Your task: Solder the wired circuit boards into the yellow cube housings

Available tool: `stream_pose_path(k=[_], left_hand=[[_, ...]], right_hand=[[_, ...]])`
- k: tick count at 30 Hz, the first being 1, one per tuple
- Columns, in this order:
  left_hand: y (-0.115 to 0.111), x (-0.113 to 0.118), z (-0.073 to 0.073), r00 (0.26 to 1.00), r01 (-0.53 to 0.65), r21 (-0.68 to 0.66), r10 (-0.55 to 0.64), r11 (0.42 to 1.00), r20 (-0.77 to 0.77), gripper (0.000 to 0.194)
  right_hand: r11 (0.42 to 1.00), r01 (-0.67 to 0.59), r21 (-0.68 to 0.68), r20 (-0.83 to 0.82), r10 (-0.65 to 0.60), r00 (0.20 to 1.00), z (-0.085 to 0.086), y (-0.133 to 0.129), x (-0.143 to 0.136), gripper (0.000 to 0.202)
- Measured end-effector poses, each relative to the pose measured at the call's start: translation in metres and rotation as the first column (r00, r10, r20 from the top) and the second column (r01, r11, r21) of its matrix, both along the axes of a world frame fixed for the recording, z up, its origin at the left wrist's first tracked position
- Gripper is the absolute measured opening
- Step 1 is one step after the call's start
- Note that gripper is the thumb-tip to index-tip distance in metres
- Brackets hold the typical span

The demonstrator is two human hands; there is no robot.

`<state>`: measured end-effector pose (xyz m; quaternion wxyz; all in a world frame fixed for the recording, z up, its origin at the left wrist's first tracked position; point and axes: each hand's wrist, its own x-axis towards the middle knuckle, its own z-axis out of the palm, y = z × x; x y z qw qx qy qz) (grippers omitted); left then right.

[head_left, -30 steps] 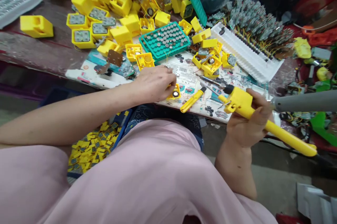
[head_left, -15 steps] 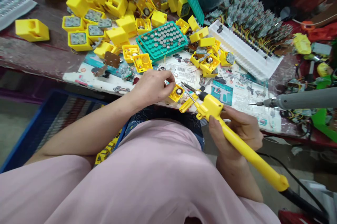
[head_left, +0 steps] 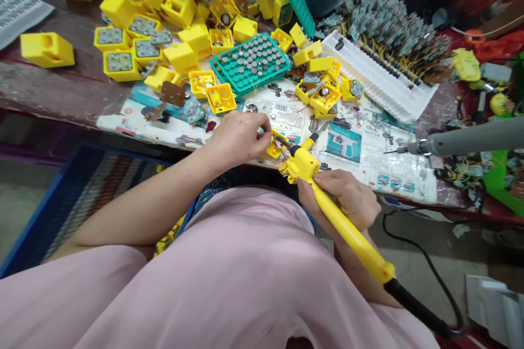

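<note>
My right hand (head_left: 347, 196) grips a yellow soldering iron (head_left: 347, 234) by its handle. The iron's tip end reaches over a small open yellow plastic case (head_left: 272, 150) at the table's front edge and partly covers it. Beside this case is my left hand (head_left: 239, 138), thumb and fingers pinched together at its left side; whatever sits between the fingertips is hidden or too small to name. Just beyond the left fingers lie a small round metal part (head_left: 251, 108) and a button cell (head_left: 273, 117), both on printed cardboard (head_left: 282, 108).
A green tray (head_left: 241, 90) of button cells stands behind my hands, with a heap of yellow cases (head_left: 180, 5) farther back. White foam (head_left: 380, 78) bears wired circuit boards. From the right juts a grey electric screwdriver (head_left: 470, 141). A blue crate (head_left: 36, 212) is below left.
My right hand has moved left with the soldering iron, bringing its tip from right of the small yellow case to over it. My left hand has stayed almost in place.
</note>
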<state>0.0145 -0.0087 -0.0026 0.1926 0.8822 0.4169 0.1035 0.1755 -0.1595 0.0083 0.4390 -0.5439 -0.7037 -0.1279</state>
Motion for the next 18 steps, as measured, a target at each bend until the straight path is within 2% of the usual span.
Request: stream_pose_path(k=[8,14,16,18], left_hand=[[-0.001,0.001,-0.003,1.000,-0.003,0.029,0.002,1.000,0.021,0.027],[-0.001,-0.001,-0.005,0.993,-0.037,-0.022,0.039,0.999,0.116,0.025],[-0.001,-0.003,-0.005,0.987,-0.034,-0.065,0.043,0.997,0.154,0.023],[-0.002,-0.006,-0.005,0.980,-0.025,-0.095,0.043,0.995,0.195,0.021]], right_hand=[[0.999,-0.034,0.023,0.074,0.032,0.997,0.002,0.004,0.000,0.024],[0.994,-0.099,-0.043,0.155,0.105,0.982,0.010,0.006,0.002,0.020],[0.995,-0.094,-0.039,0.131,0.098,0.986,0.007,0.002,0.005,0.022],[0.998,-0.061,-0.014,0.030,0.061,0.998,-0.001,-0.006,0.012,0.025]])
